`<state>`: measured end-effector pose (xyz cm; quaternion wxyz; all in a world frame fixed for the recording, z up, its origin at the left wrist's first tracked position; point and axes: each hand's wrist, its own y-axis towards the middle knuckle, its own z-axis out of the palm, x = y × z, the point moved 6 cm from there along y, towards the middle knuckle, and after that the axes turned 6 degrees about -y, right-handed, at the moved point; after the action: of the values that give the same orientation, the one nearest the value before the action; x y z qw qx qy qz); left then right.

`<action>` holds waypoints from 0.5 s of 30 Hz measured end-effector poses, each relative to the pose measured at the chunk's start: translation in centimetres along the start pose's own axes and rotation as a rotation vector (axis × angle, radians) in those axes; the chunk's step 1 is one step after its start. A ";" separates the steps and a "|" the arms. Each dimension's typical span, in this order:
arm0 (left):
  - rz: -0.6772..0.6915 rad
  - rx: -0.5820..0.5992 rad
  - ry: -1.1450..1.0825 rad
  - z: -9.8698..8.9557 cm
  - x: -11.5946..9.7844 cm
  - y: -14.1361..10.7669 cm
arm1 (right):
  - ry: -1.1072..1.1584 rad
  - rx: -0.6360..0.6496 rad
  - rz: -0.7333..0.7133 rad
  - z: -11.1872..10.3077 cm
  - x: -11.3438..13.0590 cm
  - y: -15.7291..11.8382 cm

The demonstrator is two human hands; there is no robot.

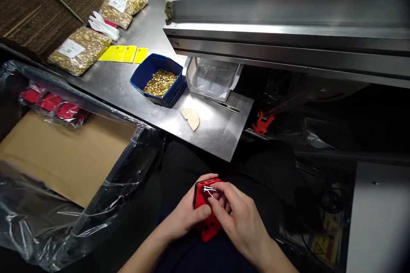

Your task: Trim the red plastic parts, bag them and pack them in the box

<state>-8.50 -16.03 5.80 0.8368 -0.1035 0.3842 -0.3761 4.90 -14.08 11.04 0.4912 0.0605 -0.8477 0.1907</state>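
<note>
My left hand [188, 213] is wrapped round a red plastic part [209, 228] with black edging, held tilted above my lap. Several small openings run along the part's top edge, and dark holes show near its lower end. At its upper face, my right hand [240, 213] pinches a thin, shiny metal piece [208, 189] between thumb and forefinger. The metal piece has narrow prongs; its exact kind is too small to make out. My right fingers hide part of the red surface.
A blue bin [136, 79] of small brass-coloured pieces stands on the metal table [214, 132], beside a clear tray [211, 79] and a pale half-disc [191, 118]. Bags [80, 51], yellow labels [123, 53] and white gloves [103, 25] lie behind. A plastic-lined box [73, 153] is left; an aluminium-framed conveyor [288, 13] is right.
</note>
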 end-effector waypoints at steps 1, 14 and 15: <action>-0.003 0.001 0.004 0.1 0.0 0.0 | -0.003 0.000 -0.004 0.0 0.0 0.0; -0.015 -0.046 0.060 -0.3 0.0 -0.1 | 0.021 -0.106 -0.048 -0.8 -0.7 0.2; -0.019 -0.041 0.028 -0.4 0.3 -0.1 | 0.015 -0.118 -0.051 -1.0 -0.8 0.2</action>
<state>-8.71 -16.23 5.43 0.8255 -0.1191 0.4024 -0.3774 6.07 -13.57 10.70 0.5052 0.0515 -0.8519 0.1282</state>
